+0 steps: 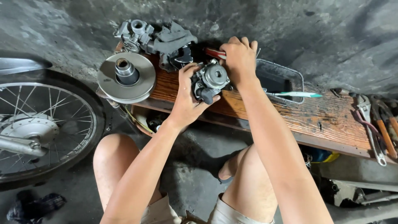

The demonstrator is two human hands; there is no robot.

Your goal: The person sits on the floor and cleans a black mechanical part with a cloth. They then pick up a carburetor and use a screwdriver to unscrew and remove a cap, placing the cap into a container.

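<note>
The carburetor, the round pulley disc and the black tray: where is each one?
carburetor point(210, 79), head view, on its round metal cap.
pulley disc point(141, 85), head view, on the flat face right of its hub.
black tray point(277, 79), head view, on its inner wall.

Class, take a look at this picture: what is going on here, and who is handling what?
A person crouches on a concrete floor before a wooden plank used as a workbench. The left hand grips a small grey metal carburettor-like part on the plank. The right hand is closed around a red-handled tool held against that part. A round metal pulley disc and other engine parts sit to the left, a dark tray to the right, and wrenches at the far end. A spoked wheel stands nearby.
</note>
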